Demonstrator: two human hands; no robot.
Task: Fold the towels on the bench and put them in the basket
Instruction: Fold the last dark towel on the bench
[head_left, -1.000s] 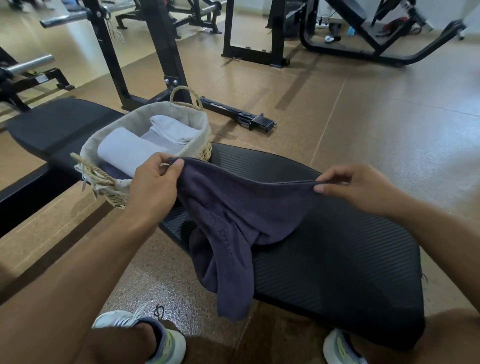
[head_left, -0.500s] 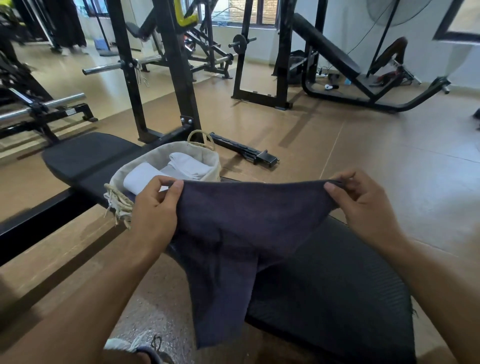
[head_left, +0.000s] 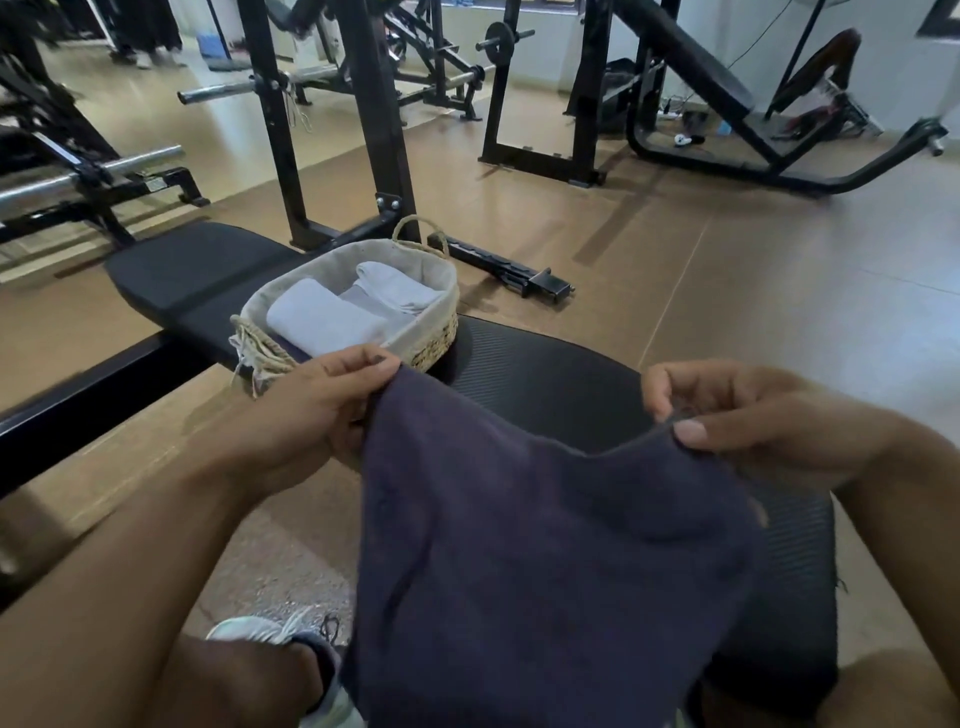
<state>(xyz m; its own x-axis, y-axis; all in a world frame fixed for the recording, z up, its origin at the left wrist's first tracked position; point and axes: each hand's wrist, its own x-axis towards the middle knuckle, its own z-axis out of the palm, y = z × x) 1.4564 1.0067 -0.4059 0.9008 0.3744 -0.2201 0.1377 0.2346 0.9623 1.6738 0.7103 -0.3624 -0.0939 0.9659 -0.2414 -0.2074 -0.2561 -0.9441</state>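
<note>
1. Left hand (head_left: 332, 400) pinches one top corner of the dark towel (head_left: 545, 561), the basket (head_left: 441, 332) just beyond its fingers.
2. The towel now hangs slack between the hands, which have drawn closer: likely the fold beginning.
3. Right hand (head_left: 737, 415) pinches the other corner.

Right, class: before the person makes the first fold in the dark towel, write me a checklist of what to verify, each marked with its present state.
1. Left hand grip on a towel corner: ok.
2. Right hand grip on the other corner: ok.
3. Top edge taut: not ok, it sags.
4. Towel hanging flat: not ok, creased.
5. Bottom edge level: cannot tell, out of view.
6. Room left in basket: cannot tell.
</note>
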